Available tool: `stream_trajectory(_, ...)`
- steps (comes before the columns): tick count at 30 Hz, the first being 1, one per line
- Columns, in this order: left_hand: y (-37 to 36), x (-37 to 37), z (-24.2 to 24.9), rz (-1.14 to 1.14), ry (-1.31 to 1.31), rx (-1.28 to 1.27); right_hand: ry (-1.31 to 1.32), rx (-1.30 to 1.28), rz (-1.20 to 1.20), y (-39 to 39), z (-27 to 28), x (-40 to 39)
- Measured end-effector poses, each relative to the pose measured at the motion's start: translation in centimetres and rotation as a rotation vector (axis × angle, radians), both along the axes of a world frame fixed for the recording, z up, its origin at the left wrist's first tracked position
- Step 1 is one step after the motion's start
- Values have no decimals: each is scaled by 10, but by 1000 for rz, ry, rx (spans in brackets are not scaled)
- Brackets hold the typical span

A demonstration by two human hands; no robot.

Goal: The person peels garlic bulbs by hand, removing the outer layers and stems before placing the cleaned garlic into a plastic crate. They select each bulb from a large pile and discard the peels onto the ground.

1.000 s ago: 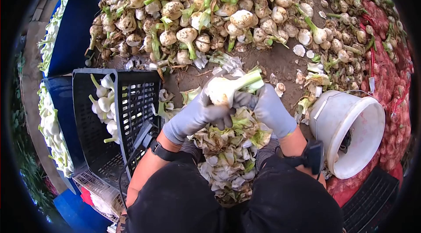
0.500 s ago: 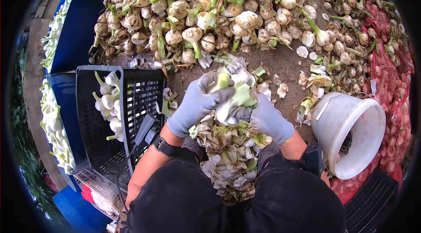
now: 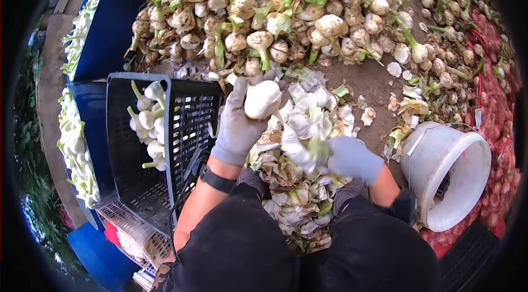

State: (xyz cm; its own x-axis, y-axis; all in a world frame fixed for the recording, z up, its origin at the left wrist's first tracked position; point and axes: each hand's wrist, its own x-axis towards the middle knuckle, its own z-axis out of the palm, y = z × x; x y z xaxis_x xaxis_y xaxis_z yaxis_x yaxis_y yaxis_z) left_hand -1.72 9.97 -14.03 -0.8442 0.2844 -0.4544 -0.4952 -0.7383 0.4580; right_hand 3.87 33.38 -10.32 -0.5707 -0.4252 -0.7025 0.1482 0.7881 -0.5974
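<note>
My left hand (image 3: 242, 127), in a grey glove, is closed around a clean white garlic bulb (image 3: 263, 99) and holds it up near the black crate. Lower and to the right, my right hand (image 3: 355, 159), gloved too, grips a strip of garlic skin (image 3: 308, 149) that is white with a green end. Motion smears that strip and the fingertips. Beneath both hands, a heap of stripped garlic skins (image 3: 300, 201) lies between my legs.
Unpeeled garlic (image 3: 242, 9) is piled ahead. A black crate (image 3: 192, 94) with clean bulbs stands at left, beside blue containers (image 3: 91, 121) of garlic. On the right are a tipped white bucket (image 3: 418, 152) and red mesh sacks (image 3: 503, 154).
The garlic bulb in my left hand now shows bare and white. My hands have parted, the right one drawing skin away, and the view has shifted slightly.
</note>
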Motion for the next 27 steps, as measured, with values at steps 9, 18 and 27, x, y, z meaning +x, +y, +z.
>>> stream_trajectory(9,-21,-5,-36,110,-89,66,-291,-1138,-2,57,39,-3)
stream_trajectory(18,-27,4,50,104,386,-945,577,158,138,26,7,-7)
stream_trajectory(27,-68,14,129,441,663,-1388,1206,368,-199,15,-36,-150)
